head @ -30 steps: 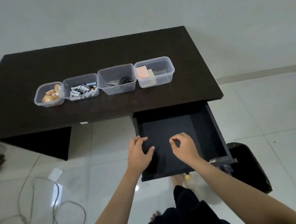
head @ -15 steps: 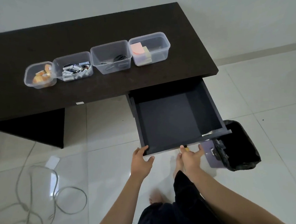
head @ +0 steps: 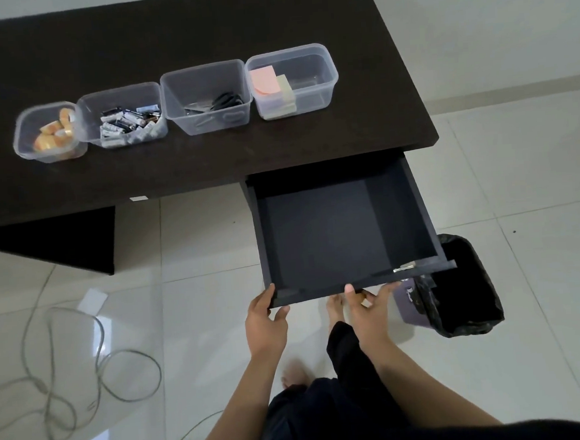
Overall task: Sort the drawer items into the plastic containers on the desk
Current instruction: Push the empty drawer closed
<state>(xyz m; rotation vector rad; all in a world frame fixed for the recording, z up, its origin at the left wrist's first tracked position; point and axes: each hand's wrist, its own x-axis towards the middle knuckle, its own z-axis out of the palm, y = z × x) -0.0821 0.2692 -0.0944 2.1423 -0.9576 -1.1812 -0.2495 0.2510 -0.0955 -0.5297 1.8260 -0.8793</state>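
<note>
The black drawer [head: 344,236] stands pulled out from under the dark desk [head: 175,166], and I see nothing inside it. My left hand [head: 266,324] touches its front left corner with fingers spread. My right hand [head: 368,308] rests against the front edge, fingers under it. Several clear plastic containers stand in a row on the desk: one with tape rolls [head: 51,133], one with batteries [head: 125,116], one with scissors [head: 208,96], and one with sticky notes [head: 292,80].
A bin lined with a black bag [head: 465,286] stands on the floor right of the drawer. Grey cables [head: 63,380] loop over the white tiles at the left. My legs and bare feet are below the drawer front.
Both hands drew back out of the drawer to its front edge. The view moved closer to the desk and drawer.
</note>
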